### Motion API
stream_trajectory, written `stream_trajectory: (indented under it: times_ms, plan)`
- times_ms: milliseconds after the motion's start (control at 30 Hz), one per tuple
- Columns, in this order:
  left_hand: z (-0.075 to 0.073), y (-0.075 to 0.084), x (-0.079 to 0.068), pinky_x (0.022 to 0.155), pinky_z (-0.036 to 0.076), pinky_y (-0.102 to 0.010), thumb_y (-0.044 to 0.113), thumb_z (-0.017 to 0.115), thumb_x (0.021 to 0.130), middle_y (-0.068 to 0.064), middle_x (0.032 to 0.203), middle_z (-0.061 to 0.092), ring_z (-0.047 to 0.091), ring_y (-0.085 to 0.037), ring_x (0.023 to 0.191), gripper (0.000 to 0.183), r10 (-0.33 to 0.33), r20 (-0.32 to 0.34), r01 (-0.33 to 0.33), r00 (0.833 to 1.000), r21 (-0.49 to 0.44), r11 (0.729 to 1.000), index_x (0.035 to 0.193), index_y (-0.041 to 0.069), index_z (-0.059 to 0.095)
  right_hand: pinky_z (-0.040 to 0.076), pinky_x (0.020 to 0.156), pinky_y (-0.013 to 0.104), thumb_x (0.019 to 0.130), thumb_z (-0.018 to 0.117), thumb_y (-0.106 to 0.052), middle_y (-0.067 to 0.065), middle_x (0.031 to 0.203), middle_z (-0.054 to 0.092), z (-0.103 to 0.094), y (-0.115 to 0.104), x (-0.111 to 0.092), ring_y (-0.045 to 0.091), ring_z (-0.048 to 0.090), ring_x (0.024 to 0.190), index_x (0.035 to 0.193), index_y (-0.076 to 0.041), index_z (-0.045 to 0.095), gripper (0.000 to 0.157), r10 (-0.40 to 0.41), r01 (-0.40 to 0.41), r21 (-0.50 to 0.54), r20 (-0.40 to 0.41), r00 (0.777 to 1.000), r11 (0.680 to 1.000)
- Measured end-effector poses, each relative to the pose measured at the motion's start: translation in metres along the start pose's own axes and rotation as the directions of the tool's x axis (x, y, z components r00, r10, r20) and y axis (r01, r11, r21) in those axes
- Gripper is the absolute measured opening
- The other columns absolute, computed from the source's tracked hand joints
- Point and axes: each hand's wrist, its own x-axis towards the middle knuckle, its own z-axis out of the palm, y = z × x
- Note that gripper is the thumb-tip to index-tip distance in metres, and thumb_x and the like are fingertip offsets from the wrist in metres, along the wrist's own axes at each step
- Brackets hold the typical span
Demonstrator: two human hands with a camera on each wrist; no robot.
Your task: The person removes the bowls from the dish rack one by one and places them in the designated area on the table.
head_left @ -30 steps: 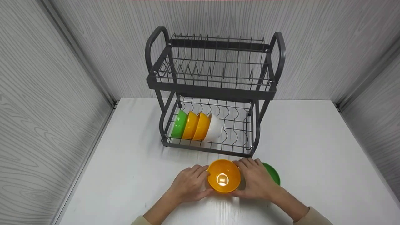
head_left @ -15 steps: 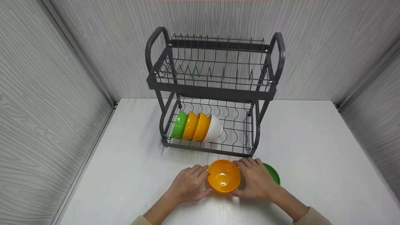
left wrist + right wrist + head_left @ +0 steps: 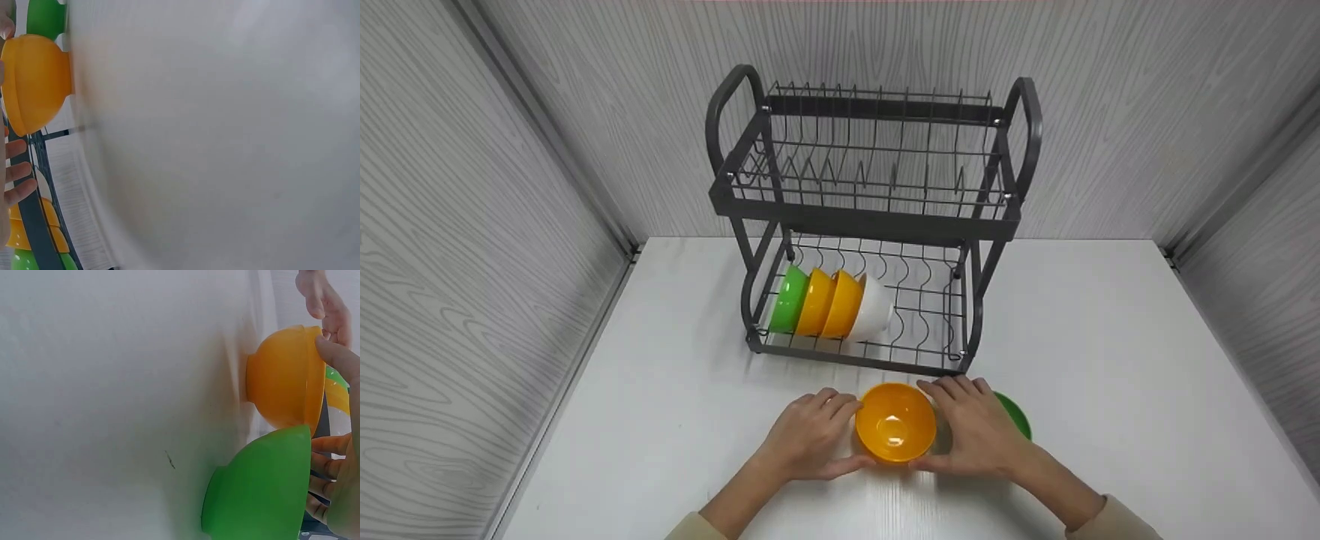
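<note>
Orange bowl point(image 3: 894, 421): here it is, front and centre, mouth up on the white table point(image 3: 1110, 352), just in front of the rack point(image 3: 866, 215), a bright glint in its bottom.
Left hand point(image 3: 812, 437): on the bowl's left side, and look, the fingers are spread, thumb reaching out near the front of the rim; whether a fingertip touches, I cannot tell.
Right hand point(image 3: 976, 429): over on the other side, fingers parted and lightly bent, thumb at the rim in the right wrist view; how firmly it bears on the bowl, I cannot tell.
Green bowl point(image 3: 1016, 415): peeking out beyond the right hand, partly hidden by it, upright on the table beside the orange one.
Lower tier: four more in a tidy row, tipped on their sides with bases to the right: a racked green bowl point(image 3: 790, 300), two racked orange bowls point(image 3: 842, 304), then a white bowl point(image 3: 873, 309).
Upper tier: dark wire dividers between two looped handles point(image 3: 1030, 139).
Sleeves point(image 3: 1112, 520): beige, both just showing at the bottom edge.
</note>
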Motion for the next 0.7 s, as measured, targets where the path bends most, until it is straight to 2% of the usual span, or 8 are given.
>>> stream_trajectory:
  times_ms: [300,567,700]
  plan:
    - [-0.002,-0.015,0.002,0.083,0.063,-0.029,0.081,0.063,0.085,0.001,0.115,0.076,0.07,-0.017,0.101,0.076,-0.002,0.004,0.002,1.0,0.012,1.0,0.122,0.015,0.071,0.052,0.104,0.056,0.07,0.063,-0.094,0.005,0.137,0.067,-0.01,0.001,0.003,0.029,0.061,0.127,0.151,-0.019,0.053,0.111,0.003,-0.004,0.016,0.008,1.0,1.0]
    - [-0.003,-0.03,0.004,0.091,0.061,-0.033,0.077,0.063,0.088,0.001,0.119,0.075,0.069,-0.019,0.105,0.072,0.011,-0.039,-0.009,0.999,0.056,0.998,0.125,0.016,0.07,0.052,0.109,0.062,0.073,0.064,-0.091,0.006,0.137,0.067,-0.021,-0.004,0.006,0.033,0.062,0.129,0.153,-0.021,0.052,0.107,0.0,-0.001,0.033,0.012,1.0,0.999]
    - [0.001,-0.038,0.005,0.093,0.06,-0.035,0.074,0.063,0.09,-0.001,0.117,0.076,0.069,-0.021,0.104,0.068,0.006,-0.094,0.002,0.996,0.081,0.997,0.124,0.015,0.071,0.053,0.108,0.061,0.074,0.068,-0.086,0.006,0.136,0.068,-0.026,-0.005,0.01,0.033,0.063,0.129,0.151,-0.022,0.054,0.102,-0.002,0.003,0.057,-0.021,1.0,0.998]
